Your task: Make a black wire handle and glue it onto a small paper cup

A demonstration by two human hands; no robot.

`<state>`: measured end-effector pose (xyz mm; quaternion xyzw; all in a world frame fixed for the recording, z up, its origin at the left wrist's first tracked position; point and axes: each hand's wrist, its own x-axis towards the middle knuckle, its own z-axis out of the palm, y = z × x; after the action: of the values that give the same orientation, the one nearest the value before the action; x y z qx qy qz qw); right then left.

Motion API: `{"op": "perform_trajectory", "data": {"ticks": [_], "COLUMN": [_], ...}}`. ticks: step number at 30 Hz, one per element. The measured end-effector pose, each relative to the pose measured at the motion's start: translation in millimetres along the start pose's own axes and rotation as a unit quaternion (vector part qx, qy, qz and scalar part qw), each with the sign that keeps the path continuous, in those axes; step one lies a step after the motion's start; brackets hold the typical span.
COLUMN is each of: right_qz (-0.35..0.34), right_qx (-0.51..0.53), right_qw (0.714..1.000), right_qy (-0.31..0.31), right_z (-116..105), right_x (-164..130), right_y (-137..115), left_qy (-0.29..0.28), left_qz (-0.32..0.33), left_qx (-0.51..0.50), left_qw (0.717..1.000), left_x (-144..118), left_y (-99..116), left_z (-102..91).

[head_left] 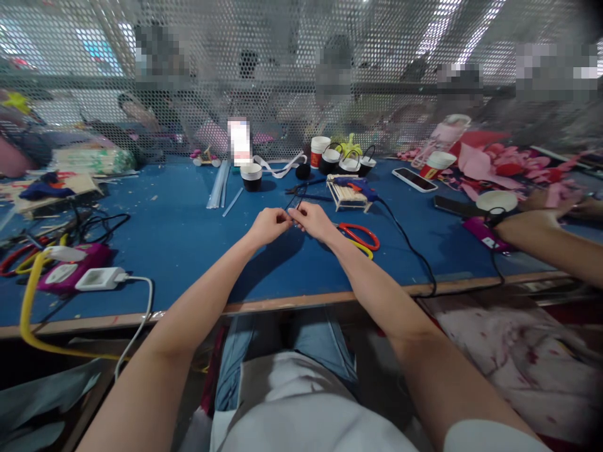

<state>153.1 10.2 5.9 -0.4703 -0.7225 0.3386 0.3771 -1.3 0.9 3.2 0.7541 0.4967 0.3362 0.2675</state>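
I see my left hand (pixel 269 225) and right hand (pixel 315 221) meeting at table centre, fingertips pinched shut on a thin black wire (pixel 296 199) that loops up toward twelve o'clock; red scissors (pixel 362 235) lie just at three o'clock of the right hand; the glue gun (pixel 357 184) rests on a stick rack (pixel 349 196) at one o'clock.

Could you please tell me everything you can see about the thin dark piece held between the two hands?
The thin dark strip looks like a slim black wire or cord, too fine to tell its material. It rises from the pinched fingertips, leaning up and away over the blue table. The left hand and right hand meet at its lower end, both pinching it. Nothing else touches it.
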Motion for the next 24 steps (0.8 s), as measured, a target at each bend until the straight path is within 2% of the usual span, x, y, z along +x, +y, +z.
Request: {"op": "perform_trajectory", "data": {"ticks": [6, 13, 24], "right_qz": [-0.013, -0.029, -0.040], "right_qx": [-0.056, -0.086, -0.119], "right_qw": [0.998, 0.996, 0.990], "right_qy": [0.024, 0.020, 0.066], "right_z": [-3, -3, 1], "right_x": [1, 1, 3], "right_y": [-1, -2, 3], "left_qy": [-0.008, 0.018, 0.043], "left_qz": [0.001, 0.010, 0.015], "left_qx": [-0.002, 0.055, 0.072], "left_qw": [1.000, 0.998, 0.996], "left_x": [-1, -2, -5], "left_y": [4, 9, 13], "left_z": [-3.6, -7.2, -4.4]}}
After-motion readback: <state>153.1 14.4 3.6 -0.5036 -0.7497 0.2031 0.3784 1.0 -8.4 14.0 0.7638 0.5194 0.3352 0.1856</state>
